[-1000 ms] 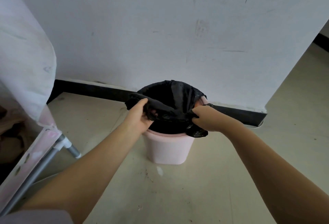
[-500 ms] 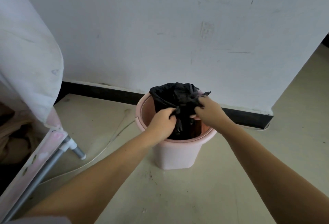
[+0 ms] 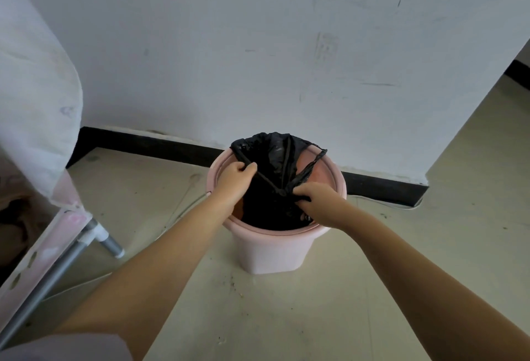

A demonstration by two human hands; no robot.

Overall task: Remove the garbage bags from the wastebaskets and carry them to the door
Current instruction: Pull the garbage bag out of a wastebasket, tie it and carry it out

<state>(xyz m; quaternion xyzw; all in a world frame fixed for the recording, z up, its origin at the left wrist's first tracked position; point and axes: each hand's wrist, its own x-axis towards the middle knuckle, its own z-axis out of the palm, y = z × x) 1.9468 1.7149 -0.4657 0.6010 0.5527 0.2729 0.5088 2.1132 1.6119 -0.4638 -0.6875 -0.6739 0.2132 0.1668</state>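
Hands meet over the bucket, each clenched on a twisted strip of the black bag. The left hand [image 3: 235, 178] pinches a thin stretched strand at the bag's near-left edge, knuckles up, above the bucket's left rim. Just to its right, the right hand [image 3: 314, 198] grips another gathered strand, which runs up and away from it as a twisted cord toward the far right rim. Between the two hands the strands cross at a small knot-like point. The bag [image 3: 271, 160] sits inside the pink bucket [image 3: 275, 251], its top pulled in off the rim so the inner pink wall shows on both sides. Beyond the hands the bucket stands close to a white wall [image 3: 258, 45] with a black baseboard [image 3: 143, 142]. Below lies a pale floor [image 3: 286, 317] with scattered crumbs. Well to the left of the left hand, a pink frame on a grey metal leg [image 3: 110, 246] holds hanging white cloth [image 3: 34, 88].
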